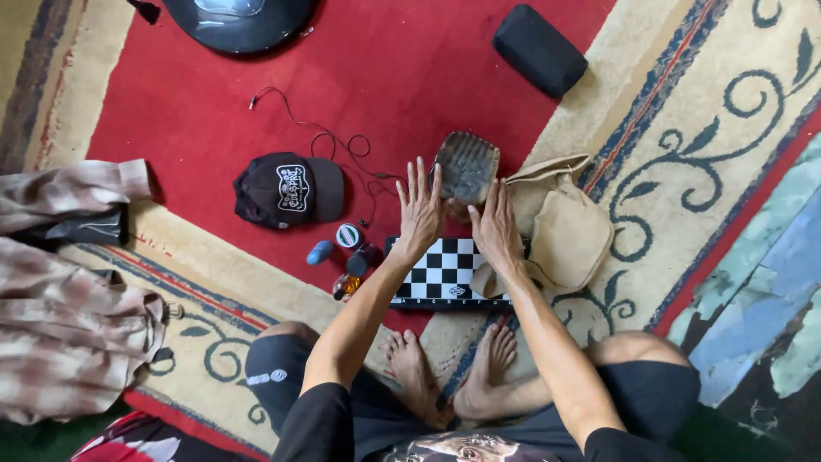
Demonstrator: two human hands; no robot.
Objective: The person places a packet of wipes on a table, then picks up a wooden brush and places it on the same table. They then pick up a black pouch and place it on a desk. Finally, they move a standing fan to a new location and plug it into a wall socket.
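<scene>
Seated cross-legged on a carpet [428,77], a person holds both hands over a chessboard [440,274], left hand [421,210] and right hand [494,227] with fingers spread, gripping nothing. At 12 o'clock, a brush [468,164]. A careless sweep could likely scatter small bottles [351,257] at 9 o'clock.

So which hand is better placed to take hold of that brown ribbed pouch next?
Probably the right hand: its fingers already touch the ribbed pouch from below. The left hand is raised flat beside it, fingers spread, over the chessboard.
</scene>
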